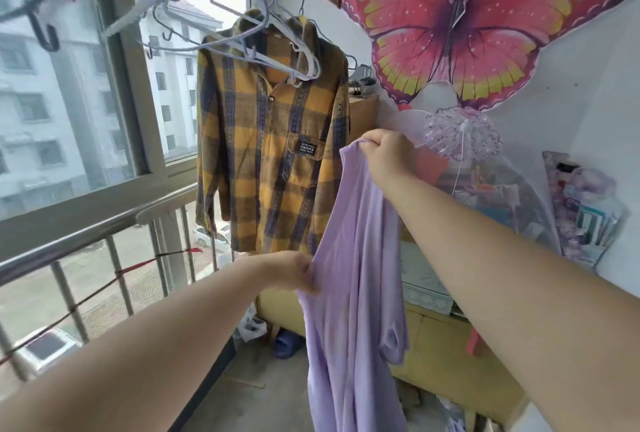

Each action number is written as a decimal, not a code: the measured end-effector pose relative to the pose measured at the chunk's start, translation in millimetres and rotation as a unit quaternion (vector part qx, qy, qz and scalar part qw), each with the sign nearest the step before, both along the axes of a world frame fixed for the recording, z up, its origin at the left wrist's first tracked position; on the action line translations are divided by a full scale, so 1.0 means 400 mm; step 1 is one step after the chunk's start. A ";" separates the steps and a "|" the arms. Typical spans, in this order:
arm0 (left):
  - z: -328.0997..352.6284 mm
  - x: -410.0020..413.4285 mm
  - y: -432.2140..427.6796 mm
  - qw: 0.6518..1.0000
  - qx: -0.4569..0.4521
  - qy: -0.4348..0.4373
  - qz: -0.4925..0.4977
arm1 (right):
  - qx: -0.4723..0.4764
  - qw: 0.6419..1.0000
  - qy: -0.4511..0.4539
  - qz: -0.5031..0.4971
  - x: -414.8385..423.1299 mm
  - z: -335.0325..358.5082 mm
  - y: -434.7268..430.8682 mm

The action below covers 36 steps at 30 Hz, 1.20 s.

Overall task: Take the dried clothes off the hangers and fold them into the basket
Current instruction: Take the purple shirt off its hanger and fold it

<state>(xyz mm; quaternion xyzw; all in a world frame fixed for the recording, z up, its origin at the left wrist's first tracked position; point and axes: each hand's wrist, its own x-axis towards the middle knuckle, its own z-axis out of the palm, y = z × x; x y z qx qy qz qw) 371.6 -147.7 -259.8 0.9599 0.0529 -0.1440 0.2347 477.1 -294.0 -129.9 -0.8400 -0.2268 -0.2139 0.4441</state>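
On an enclosed balcony, a person is holding up a lilac garment [356,293] that is already off its hanger. The right hand [386,154] is gripping a bunched top edge high up while the left hand [287,272] is pinching the fabric's side lower down, the two hands well apart, apparently to spread the cloth for folding. The garment is hanging free below them, above the floor. Behind it, a yellow plaid shirt [270,168] is waiting on its hanger beneath bare hangers [239,40] by the window. The basket is not showing in view.
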 end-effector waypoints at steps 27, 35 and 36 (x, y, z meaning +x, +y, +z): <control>0.024 0.003 0.158 0.936 0.196 -0.099 0.276 | -0.045 0.984 0.132 -0.109 0.069 -0.111 -0.108; 0.042 -0.009 0.202 0.894 0.262 -0.125 0.342 | -0.070 0.982 0.127 -0.122 0.079 -0.109 -0.110; 0.042 -0.010 0.209 0.900 0.237 -0.124 0.344 | -0.071 0.982 0.129 -0.122 0.086 -0.113 -0.113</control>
